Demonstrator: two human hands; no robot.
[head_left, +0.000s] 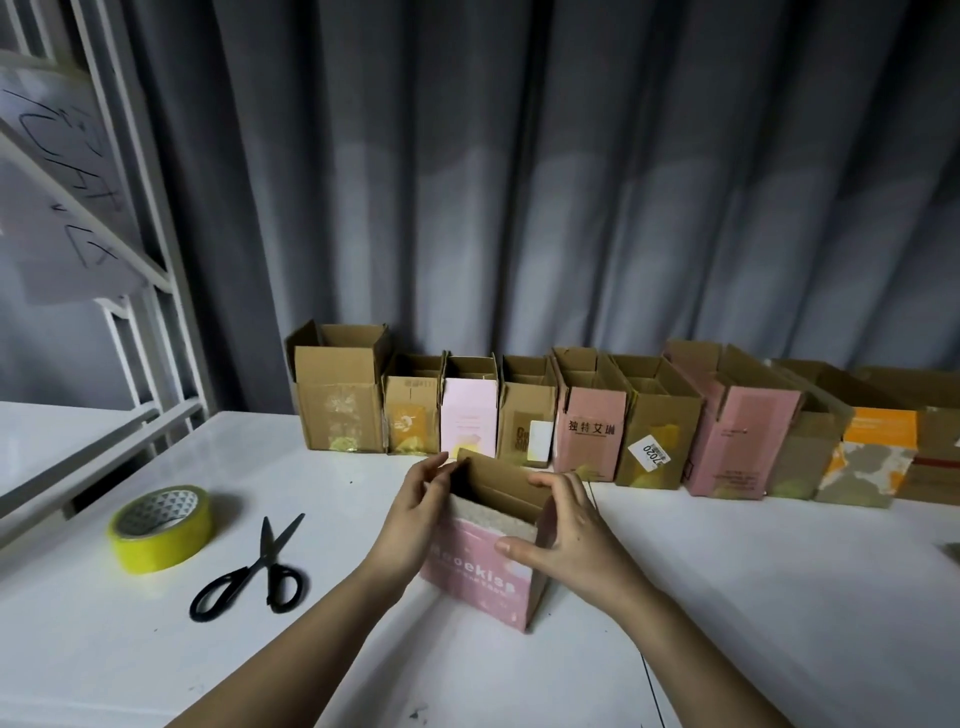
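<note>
A small pink cardboard box (478, 582) with white lettering stands open-topped on the white table (753, 597), just in front of me. My left hand (418, 512) holds its left side, fingers reaching up along the raised flap. My right hand (563, 525) grips the right side, with the thumb pressed on the pink front face and the fingers over the top edge. The box's inside is dark and looks empty as far as I can see.
A row of several open cardboard boxes (589, 431) lines the back of the table against a grey curtain. A roll of yellow tape (161, 527) and black scissors (254, 574) lie at the left. A white metal rack (150, 291) stands at far left.
</note>
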